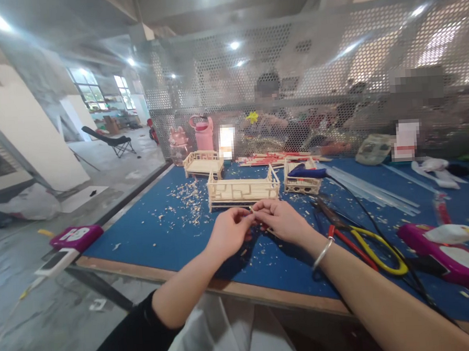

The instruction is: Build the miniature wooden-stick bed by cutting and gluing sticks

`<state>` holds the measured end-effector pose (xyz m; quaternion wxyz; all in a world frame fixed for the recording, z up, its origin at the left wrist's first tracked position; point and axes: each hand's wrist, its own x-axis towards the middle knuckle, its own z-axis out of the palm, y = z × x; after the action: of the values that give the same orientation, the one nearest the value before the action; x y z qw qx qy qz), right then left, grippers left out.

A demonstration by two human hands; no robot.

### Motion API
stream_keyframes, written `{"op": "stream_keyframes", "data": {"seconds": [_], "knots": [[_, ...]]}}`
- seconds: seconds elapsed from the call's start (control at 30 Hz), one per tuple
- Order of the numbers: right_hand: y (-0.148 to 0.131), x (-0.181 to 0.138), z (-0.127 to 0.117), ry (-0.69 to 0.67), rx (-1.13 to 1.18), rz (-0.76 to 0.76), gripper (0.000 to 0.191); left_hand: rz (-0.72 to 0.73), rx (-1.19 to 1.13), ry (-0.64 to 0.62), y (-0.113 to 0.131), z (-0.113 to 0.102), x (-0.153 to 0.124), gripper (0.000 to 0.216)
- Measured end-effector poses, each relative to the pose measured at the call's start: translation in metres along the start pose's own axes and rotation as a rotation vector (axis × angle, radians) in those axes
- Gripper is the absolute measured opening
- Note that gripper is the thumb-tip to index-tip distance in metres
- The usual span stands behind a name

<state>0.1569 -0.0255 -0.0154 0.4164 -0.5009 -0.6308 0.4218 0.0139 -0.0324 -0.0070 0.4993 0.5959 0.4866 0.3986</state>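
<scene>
My left hand point(228, 232) and my right hand point(283, 220) meet above the blue table top point(151, 232), fingertips pinched together on a thin wooden stick point(252, 211). A silver bangle point(322, 253) circles my right wrist. Just beyond my hands stands a small wooden model bed point(243, 189). Two more wooden models sit further back, one at the left point(203, 164) and one at the right point(300, 183) with a blue glue gun point(308, 172) resting on it.
Wood shavings point(188, 196) litter the table. Red and yellow-handled pliers point(364, 244), black cables and clear glue sticks point(371, 192) lie at the right, with a magenta object point(438, 251). Behind a perforated screen point(332, 81) other people sit. A pink bottle point(204, 132) stands at the back.
</scene>
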Motion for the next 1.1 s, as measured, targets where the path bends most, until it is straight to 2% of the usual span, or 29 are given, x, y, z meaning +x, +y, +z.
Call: {"op": "stream_keyframes", "data": {"seconds": [0.1, 0.23, 0.5, 0.57, 0.67, 0.73, 0.83, 0.93, 1.1], "knots": [[-0.002, 0.001, -0.001, 0.098, 0.061, 0.013, 0.012, 0.024, 0.028, -0.015, 0.005, 0.003, 0.016, 0.012], [-0.005, 0.003, -0.008, 0.233, 0.033, -0.038, 0.011, 0.058, 0.044, 0.003, 0.009, 0.009, 0.030, 0.010], [0.010, 0.011, -0.017, 0.327, -0.017, -0.057, 0.011, 0.114, 0.067, 0.056, 0.011, 0.026, 0.034, 0.015], [0.010, 0.010, -0.018, 0.315, -0.094, -0.075, 0.009, 0.156, 0.148, 0.098, 0.010, 0.025, 0.034, 0.017], [0.004, 0.006, -0.020, 0.229, -0.276, -0.032, 0.005, 0.248, 0.345, 0.130, 0.007, 0.022, 0.037, 0.021], [-0.001, 0.003, -0.024, 0.166, -0.388, 0.025, 0.007, 0.296, 0.452, 0.125, 0.005, 0.020, 0.039, 0.024], [-0.005, 0.002, -0.033, 0.162, -0.590, 0.042, 0.017, 0.334, 0.524, 0.154, 0.005, 0.015, 0.037, 0.025], [-0.004, 0.002, -0.043, 0.122, -0.781, 0.058, 0.028, 0.319, 0.567, 0.185, 0.009, 0.004, 0.030, 0.025], [0.005, 0.004, -0.048, 0.016, -0.844, 0.056, 0.005, 0.184, 0.665, 0.056, 0.007, -0.020, 0.020, 0.025]]}}
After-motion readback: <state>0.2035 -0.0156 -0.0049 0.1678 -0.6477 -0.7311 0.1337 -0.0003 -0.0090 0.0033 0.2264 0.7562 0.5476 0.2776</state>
